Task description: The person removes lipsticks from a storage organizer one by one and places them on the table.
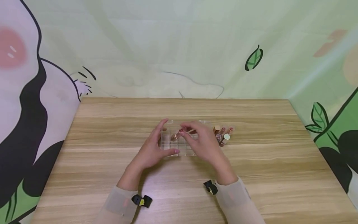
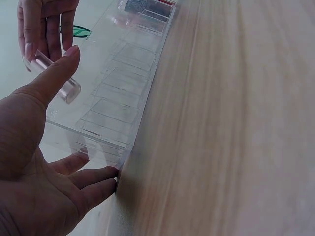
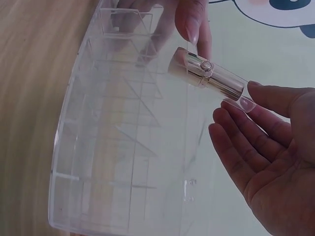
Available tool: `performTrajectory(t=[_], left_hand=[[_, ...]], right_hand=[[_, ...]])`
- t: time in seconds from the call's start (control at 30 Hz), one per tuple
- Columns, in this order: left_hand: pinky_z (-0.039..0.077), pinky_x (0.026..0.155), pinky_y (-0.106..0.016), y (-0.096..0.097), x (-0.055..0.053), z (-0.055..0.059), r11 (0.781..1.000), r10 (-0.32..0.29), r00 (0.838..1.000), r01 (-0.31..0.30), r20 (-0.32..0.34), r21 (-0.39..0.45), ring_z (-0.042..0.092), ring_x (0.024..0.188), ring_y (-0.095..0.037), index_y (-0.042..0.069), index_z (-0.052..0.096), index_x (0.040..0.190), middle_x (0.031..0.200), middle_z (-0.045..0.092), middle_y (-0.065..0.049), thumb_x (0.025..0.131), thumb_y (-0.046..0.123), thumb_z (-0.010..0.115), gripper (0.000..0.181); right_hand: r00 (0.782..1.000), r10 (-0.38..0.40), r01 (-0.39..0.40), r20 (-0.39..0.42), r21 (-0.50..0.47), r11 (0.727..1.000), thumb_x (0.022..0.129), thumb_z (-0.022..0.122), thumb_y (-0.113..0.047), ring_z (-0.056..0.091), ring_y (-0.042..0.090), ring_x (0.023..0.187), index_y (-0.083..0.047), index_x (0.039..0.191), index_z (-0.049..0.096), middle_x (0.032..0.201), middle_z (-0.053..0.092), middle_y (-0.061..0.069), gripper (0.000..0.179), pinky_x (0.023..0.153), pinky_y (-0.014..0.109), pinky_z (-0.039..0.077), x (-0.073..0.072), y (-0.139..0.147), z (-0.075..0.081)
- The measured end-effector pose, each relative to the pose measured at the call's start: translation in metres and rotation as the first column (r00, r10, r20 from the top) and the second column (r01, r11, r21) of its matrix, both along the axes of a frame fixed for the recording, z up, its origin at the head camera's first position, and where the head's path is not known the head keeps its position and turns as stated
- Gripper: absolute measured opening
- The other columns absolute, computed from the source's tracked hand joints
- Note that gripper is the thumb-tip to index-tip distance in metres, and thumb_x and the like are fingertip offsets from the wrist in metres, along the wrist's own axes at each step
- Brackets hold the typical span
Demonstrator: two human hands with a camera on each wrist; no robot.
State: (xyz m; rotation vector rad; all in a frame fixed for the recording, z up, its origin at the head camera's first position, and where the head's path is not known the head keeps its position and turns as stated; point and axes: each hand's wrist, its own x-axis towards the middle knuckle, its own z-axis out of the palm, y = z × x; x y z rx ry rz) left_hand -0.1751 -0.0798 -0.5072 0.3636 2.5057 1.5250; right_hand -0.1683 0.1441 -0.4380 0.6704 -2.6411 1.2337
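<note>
A clear divided organizer (image 1: 181,148) stands on the table, its compartments showing through the walls in both wrist views. My left hand (image 1: 153,144) holds its left end, thumb along the near side and fingers round toward the back. Above the left part of the organizer, my right hand (image 1: 204,140) pinches a shiny rose-gold lipstick tube (image 3: 221,83) by its clear end, between thumb and fingers. The tube is tilted, its other end pointing left and down. In the right wrist view the left thumb (image 3: 191,22) comes close to the tube; whether they touch I cannot tell.
Several lipsticks (image 1: 223,137) in gold, pink and white stand together at the organizer's right side; whether inside or beside it I cannot tell. The wooden table (image 1: 112,124) reaches back to a printed wall cloth (image 1: 139,46).
</note>
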Motion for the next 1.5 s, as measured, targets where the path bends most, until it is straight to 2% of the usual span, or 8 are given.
performTrajectory(t=[0.43,0.7,0.93,1.27,1.5], left_hand=[[0.035,0.122,-0.062,0.002,0.001,0.002,1.0,0.001,1.0,-0.001,-0.002,0.011,0.041,0.151,-0.046,0.057,0.018,0.164,0.16,0.044,-0.014,0.078,0.04,0.098,0.119],[0.035,0.123,-0.061,0.001,0.002,0.002,1.0,-0.003,1.0,0.004,-0.011,0.024,0.041,0.151,-0.045,0.055,0.018,0.165,0.16,0.045,-0.014,0.078,0.038,0.098,0.12],[0.034,0.123,-0.061,0.001,0.002,0.001,1.0,-0.001,1.0,0.001,-0.005,0.027,0.041,0.151,-0.045,0.054,0.018,0.165,0.161,0.044,-0.014,0.078,0.037,0.098,0.12],[0.034,0.123,-0.061,0.001,0.002,0.001,1.0,0.002,1.0,-0.002,0.006,0.019,0.042,0.151,-0.047,0.054,0.018,0.165,0.16,0.044,-0.014,0.078,0.037,0.099,0.12],[0.034,0.124,-0.059,0.001,0.002,0.001,1.0,-0.001,1.0,0.001,0.002,0.022,0.041,0.151,-0.046,0.054,0.018,0.165,0.16,0.044,-0.014,0.078,0.037,0.099,0.12]], right_hand=[[0.997,-0.059,0.059,-0.044,-0.011,0.998,0.1,0.077,-0.012,0.074,0.027,0.105,-0.002,0.127,0.074,0.114,0.077,0.01,0.029,0.09,0.051,0.061,0.001,0.019,0.008],[0.996,-0.094,0.094,0.008,0.004,0.996,0.101,0.077,-0.013,0.074,0.026,0.107,-0.005,0.127,0.075,0.115,0.077,0.008,0.028,0.089,0.049,0.059,0.003,0.031,0.017],[0.997,-0.081,0.081,0.003,-0.002,0.997,0.1,0.076,-0.011,0.074,0.024,0.103,-0.004,0.127,0.076,0.114,0.077,0.008,0.027,0.076,0.04,0.055,0.001,0.042,0.019],[0.997,-0.079,0.079,0.015,0.003,0.997,0.099,0.078,-0.01,0.072,0.022,0.095,-0.003,0.123,0.076,0.109,0.078,0.008,0.025,0.07,0.031,0.057,-0.001,0.05,0.019],[0.999,-0.051,0.052,0.018,-0.023,0.998,0.097,0.079,-0.006,0.072,0.022,0.094,-0.002,0.122,0.075,0.107,0.077,0.008,0.025,0.075,0.04,0.063,0.0,0.057,0.023]])
